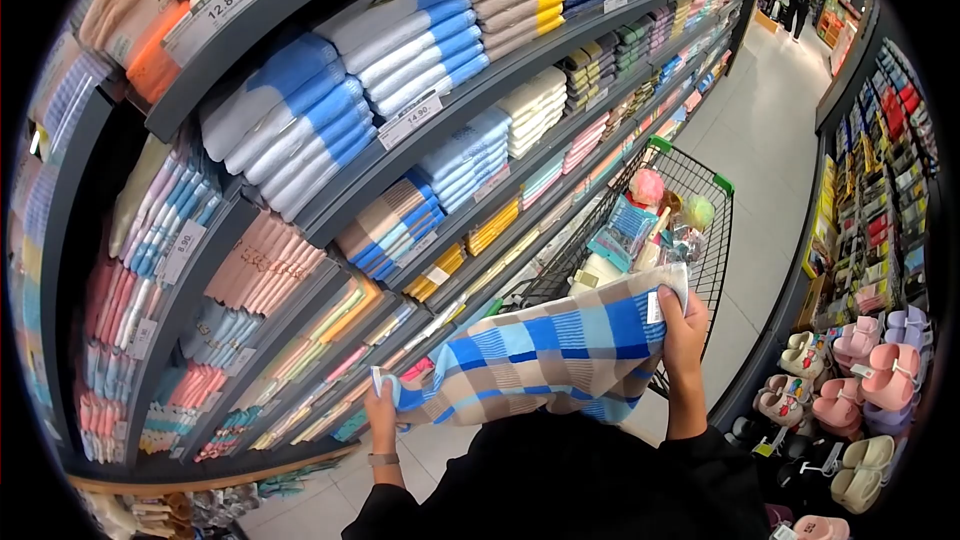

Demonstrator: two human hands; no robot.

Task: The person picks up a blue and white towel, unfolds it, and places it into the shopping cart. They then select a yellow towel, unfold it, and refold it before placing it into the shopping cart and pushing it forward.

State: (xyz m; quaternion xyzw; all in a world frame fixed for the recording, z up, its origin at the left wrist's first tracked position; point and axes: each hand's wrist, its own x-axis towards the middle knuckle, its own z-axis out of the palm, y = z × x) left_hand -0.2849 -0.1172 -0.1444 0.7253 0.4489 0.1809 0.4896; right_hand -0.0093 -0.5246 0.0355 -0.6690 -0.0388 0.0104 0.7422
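Observation:
A towel with blue, light blue, beige and grey checks (545, 350) is spread out between my two hands. My left hand (381, 410) pinches its left end, beside a small white tag; a band circles the wrist. At the upper right corner, next to a white label, my right hand (684, 330) grips the other end. The towel sags in the middle and hides part of the shopping cart (715, 240) behind it. Folded towels in similar checks (392, 225) lie stacked on the shelf to the left.
Shelves of folded towels (420, 50) with price tags run along the left. The cart holds a pink round item (646, 186) and several packages. Slippers (893, 375) hang at the right. A person in dark clothes (798, 2) stands far down the aisle.

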